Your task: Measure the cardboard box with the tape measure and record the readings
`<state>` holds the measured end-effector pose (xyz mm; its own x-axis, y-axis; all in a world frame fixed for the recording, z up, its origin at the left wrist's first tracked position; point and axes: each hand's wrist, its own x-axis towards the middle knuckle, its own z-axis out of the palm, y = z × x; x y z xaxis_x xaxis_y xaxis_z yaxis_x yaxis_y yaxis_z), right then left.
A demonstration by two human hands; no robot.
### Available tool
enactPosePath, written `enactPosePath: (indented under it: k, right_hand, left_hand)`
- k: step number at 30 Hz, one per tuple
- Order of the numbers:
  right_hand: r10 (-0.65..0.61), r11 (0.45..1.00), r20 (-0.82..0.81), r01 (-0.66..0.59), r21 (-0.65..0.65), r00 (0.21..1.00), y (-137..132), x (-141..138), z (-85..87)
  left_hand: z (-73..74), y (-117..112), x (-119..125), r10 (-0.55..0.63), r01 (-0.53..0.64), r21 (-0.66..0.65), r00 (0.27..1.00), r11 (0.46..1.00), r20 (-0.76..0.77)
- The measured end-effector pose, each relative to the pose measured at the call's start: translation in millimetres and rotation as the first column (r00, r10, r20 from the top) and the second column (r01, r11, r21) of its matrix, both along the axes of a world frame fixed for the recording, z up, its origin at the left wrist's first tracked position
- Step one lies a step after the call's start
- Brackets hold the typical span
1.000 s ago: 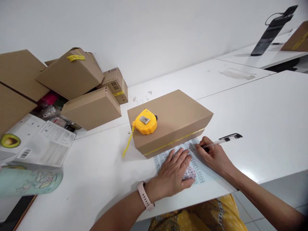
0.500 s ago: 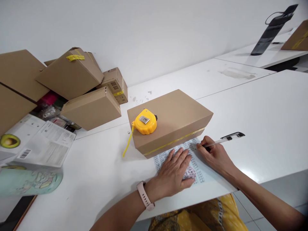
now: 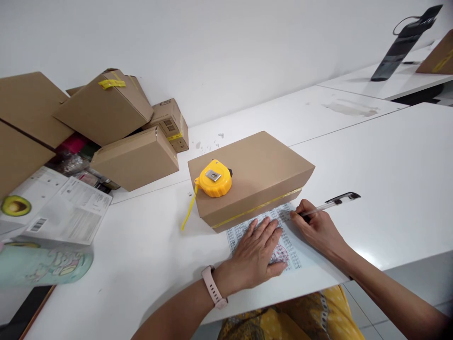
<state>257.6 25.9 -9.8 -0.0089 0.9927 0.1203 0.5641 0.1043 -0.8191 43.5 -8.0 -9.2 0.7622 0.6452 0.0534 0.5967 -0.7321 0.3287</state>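
Note:
A sheet of paper (image 3: 293, 252) covered in rows of dark marks, with a red round print, lies at the table's front edge. My left hand (image 3: 258, 252) rests flat on it, fingers stretched out, a pink watch band on the wrist. My right hand (image 3: 318, 230) is closed round a pen (image 3: 331, 203) with a clear barrel and black cap end; its tip meets the paper's right side, though my fingers partly hide it. Just behind the paper sits a closed cardboard box (image 3: 262, 160) with yellow tape. On top of the box is a yellow tape measure (image 3: 214, 178), its cord hanging over the left edge.
Several cardboard boxes (image 3: 136, 158) are piled at the back left. A white package with an avocado picture (image 3: 74, 208) and a mint-green bottle (image 3: 53, 265) lie at the left. A dark water bottle (image 3: 398, 49) stands far right near another box (image 3: 439, 56).
The view has shifted very slightly. Both hands, the pen, the paper and the box keep practically the same places.

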Motion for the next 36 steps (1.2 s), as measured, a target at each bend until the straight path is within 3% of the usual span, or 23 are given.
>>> enactPosePath:
  k: [18, 22, 25, 27, 29, 32, 34, 36]
  right_hand:
    - [-0.008, 1.0, 0.015, 0.008, 0.0, 1.0, -1, 1, 0.3]
    - [-0.101, 0.995, -0.029, 0.1, -0.003, 0.995, -2, 0, 2.2]
    - [-0.19, 0.978, -0.025, 0.191, 0.085, 0.981, -4, 6, 2.8]
    - [-0.206, 0.962, 0.106, 0.181, 0.203, 0.973, -5, 15, 2.2]
    - [-0.207, 0.951, 0.321, 0.113, 0.286, 0.924, -7, 27, 0.7]
    - [-0.191, 0.958, 0.571, 0.025, 0.285, 0.798, -8, 45, -3.7]
    - [-0.19, 0.959, 0.641, 0.001, 0.284, 0.743, -6, 52, -8.5]
    - [-0.21, 0.949, 0.659, -0.012, 0.315, 0.722, -4, 55, -14.7]
  left_hand:
    - [3.2, 0, 0, -0.002, 0.002, -0.016, 1.0, 1.0, -0.008]
    - [0.1, 1, -1, -0.001, 0.001, -0.012, 1.0, 1.0, 0.004]
    - [1.6, -2, 1, 0.005, -0.006, 0.033, 1.0, 0.999, 0.015]
    - [11.7, -7, 1, 0.007, -0.019, 0.142, 0.997, 0.99, 0.082]
    - [31.7, -13, -2, -0.009, -0.068, 0.326, 0.973, 0.943, 0.231]
    - [74.3, -14, -14, 0.017, -0.285, 0.545, 0.896, 0.788, 0.444]
    - [101.0, -7, -25, 0.143, -0.46, 0.588, 0.851, 0.665, 0.505]
    - [119.3, 5, -37, 0.342, -0.608, 0.545, 0.786, 0.577, 0.515]
